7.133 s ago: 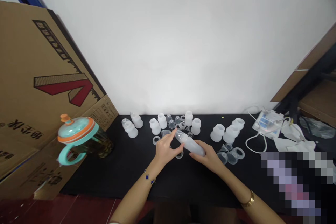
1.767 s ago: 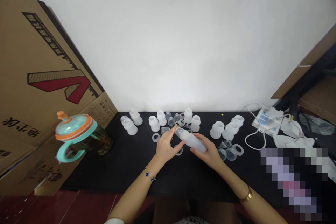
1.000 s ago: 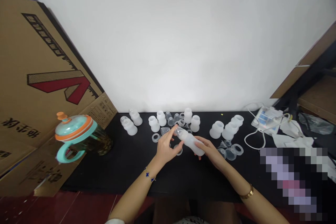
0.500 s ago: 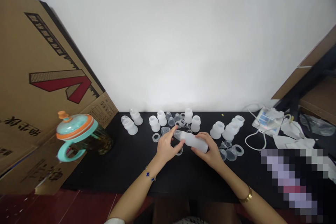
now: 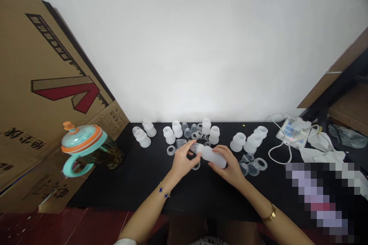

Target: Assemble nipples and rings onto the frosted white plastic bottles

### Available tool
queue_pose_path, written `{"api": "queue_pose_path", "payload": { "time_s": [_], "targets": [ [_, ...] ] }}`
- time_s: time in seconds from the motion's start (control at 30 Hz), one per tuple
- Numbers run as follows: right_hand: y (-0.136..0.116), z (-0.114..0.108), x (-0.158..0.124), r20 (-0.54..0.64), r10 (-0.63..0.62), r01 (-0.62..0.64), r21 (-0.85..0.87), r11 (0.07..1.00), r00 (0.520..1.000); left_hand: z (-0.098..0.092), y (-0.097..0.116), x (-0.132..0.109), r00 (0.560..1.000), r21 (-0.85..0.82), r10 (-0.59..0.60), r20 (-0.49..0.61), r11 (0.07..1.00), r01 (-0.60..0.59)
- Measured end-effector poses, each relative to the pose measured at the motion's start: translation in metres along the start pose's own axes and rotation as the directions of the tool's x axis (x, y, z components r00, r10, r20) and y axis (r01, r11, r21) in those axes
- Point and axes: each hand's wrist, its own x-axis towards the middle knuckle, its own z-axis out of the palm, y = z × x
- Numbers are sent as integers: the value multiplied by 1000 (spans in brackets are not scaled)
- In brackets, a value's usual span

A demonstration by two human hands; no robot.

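A frosted white silicone bottle (image 5: 211, 155) lies nearly level above the black table (image 5: 138, 183), its capped end pointing left. My right hand (image 5: 230, 166) is wrapped round the bottle's body. My left hand (image 5: 181, 160) pinches the cap end with thumb and fingers. Under and around both hands lie clear rings (image 5: 171, 150) and small clear caps (image 5: 249, 168). Behind them stand several white bottle bodies (image 5: 214, 134).
A large cardboard box (image 5: 43, 95) leans at the left, with a teal and orange lidded jug (image 5: 86, 147) in front of it. At the right are a white device with cables (image 5: 290, 132), white bags and a brown shelf. A white wall rises behind the table.
The bottle has dropped from a tilted pose to nearly level. My right hand has shifted its hold along the body, and my left fingers have closed on the cap end.
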Motion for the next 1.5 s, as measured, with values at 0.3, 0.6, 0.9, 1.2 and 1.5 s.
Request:
{"api": "queue_pose_path", "payload": {
  "time_s": [0.3, 0.6, 0.9, 1.2, 1.5],
  "targets": [
    [0, -3, 1, 82, 236, -249, 240, 938, 968, -2, 1, 0, 998, -117, 0, -70, 993, -9],
    [3, -1, 4, 252, 422, -492, 428, 758, 871, -3, 5, -2, 992, -142, 110, -59, 983, -117],
    [0, -2, 0, 21, 186, -186, 217, 958, 982, -1, -3, 0, 997, -79, -14, -82, 997, 8],
    [0, -2, 0, -26, 24, -22, 64, 998, 999, -2, -5, -1, 995, 19, -19, -96, 1000, 21],
    [0, -1, -1, 3, 48, -48, 47, 998, 999, -2, -2, 0, 993, 61, -76, -87, 995, 82]
  ]
}}
